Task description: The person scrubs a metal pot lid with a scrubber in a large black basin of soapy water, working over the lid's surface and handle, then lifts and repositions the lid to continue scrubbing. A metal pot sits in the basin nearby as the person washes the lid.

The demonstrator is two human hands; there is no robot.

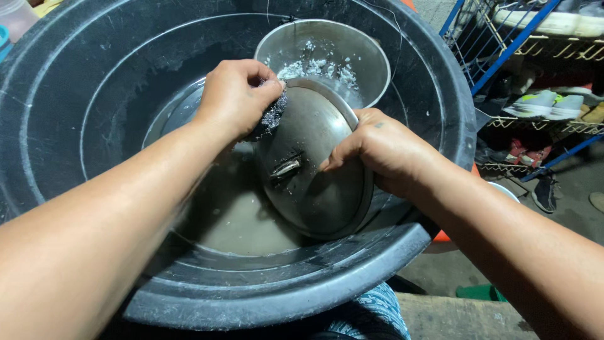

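A round steel pot lid (314, 170) with a small flat handle stands tilted on edge inside a big black plastic tub (75, 82). My right hand (377, 148) grips the lid by its right rim. My left hand (236, 94) presses a wad of steel wool (274, 113) against the lid's upper left edge. Cloudy grey water (233, 214) lies in the bottom of the tub under the lid.
A steel pot (324, 53) with soap foam inside leans at the back of the tub. At the right stands a blue wire shoe rack (535, 69) with shoes. A green object (481, 291) lies on the concrete floor, and an orange object (441, 237) shows behind the tub.
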